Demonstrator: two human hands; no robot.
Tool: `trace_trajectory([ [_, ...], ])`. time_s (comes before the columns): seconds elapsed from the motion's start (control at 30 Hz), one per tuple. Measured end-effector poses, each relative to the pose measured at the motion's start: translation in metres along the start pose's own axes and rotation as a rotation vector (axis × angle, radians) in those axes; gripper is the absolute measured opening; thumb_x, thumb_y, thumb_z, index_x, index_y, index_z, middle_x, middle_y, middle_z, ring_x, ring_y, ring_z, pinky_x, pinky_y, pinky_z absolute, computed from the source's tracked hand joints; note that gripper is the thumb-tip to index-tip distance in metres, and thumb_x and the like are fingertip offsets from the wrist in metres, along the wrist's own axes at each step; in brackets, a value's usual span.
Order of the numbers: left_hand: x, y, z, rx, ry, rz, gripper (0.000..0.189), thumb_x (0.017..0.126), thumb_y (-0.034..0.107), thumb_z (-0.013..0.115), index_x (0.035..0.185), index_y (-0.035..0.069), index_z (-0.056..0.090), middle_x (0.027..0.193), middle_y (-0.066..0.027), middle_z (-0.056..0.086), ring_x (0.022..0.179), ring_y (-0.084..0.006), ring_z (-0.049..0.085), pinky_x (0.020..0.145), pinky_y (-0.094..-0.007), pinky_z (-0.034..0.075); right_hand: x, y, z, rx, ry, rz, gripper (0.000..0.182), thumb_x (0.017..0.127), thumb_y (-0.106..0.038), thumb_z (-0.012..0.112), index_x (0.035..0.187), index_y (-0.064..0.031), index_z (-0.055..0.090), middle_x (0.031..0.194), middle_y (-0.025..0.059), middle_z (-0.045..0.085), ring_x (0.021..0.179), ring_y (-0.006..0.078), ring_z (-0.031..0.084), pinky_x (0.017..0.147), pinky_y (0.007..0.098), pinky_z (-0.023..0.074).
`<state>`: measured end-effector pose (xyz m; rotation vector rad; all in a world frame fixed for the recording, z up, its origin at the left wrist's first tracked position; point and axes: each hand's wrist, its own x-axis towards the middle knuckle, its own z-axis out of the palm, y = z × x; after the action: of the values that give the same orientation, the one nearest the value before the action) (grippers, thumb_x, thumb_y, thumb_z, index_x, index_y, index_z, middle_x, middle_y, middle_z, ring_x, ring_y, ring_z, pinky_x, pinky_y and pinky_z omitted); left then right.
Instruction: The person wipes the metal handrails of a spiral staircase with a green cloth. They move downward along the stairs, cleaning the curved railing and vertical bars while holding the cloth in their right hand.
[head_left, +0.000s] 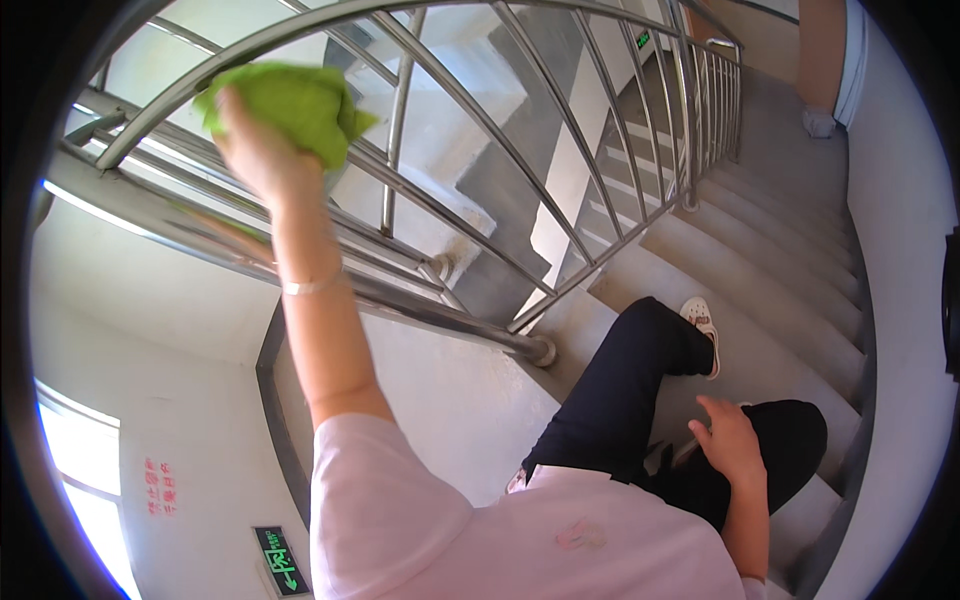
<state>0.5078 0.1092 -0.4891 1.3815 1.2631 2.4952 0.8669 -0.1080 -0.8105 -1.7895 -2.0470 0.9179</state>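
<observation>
My left hand (259, 154) grips a bright green cloth (300, 105), its arm stretched out to the railing at the upper left. Both the hand and the cloth are slightly blurred. The cloth's edge overlaps the curved metal handrail (300, 34), and slanting steel bars (480, 94) run behind it. Whether the cloth presses on the rail I cannot tell. My right hand (729, 444) holds nothing; its thumb and fingers are apart beside my bent right thigh, in dark trousers (787, 450).
Concrete steps (757, 255) lead down towards a lower landing (787, 112). My shoe (701, 322) is on one step. A white wall (904, 225) borders the stairs on the right. Another steel rail (420, 304) runs below my left arm. A lit exit sign (281, 561) hangs lower left.
</observation>
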Motion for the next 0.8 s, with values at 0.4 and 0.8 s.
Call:
trace_trajectory([
  [0.4, -0.152, -0.186, -0.069, 0.085, -0.194, -0.287, 0.031, 0.092, 0.020, 0.053, 0.115, -0.001, 0.047, 0.102, -0.0074, 0.055, 0.085, -0.0153, 0.054, 0.073, -0.0289, 0.047, 0.009, -0.003, 0.008, -0.016, -0.053, 0.048, 0.037, 0.079, -0.019, 0.065, 0.113, -0.0045, 0.056, 0.098, 0.0147, 0.059, 0.093, 0.0337, 0.056, 0.080, 0.0410, 0.0454],
  [0.8, -0.267, -0.287, -0.109, 0.239, -0.286, -0.725, 0.032, 0.077, 0.011, 0.071, 0.101, -0.002, 0.054, 0.094, -0.0079, 0.060, 0.085, -0.0155, 0.057, 0.077, -0.0295, 0.046, 0.008, 0.000, 0.005, -0.020, -0.065, 0.146, 0.035, 0.081, -0.020, 0.062, 0.113, -0.0055, 0.056, 0.096, 0.0130, 0.059, 0.094, 0.0314, 0.056, 0.082, 0.0390, 0.0452],
])
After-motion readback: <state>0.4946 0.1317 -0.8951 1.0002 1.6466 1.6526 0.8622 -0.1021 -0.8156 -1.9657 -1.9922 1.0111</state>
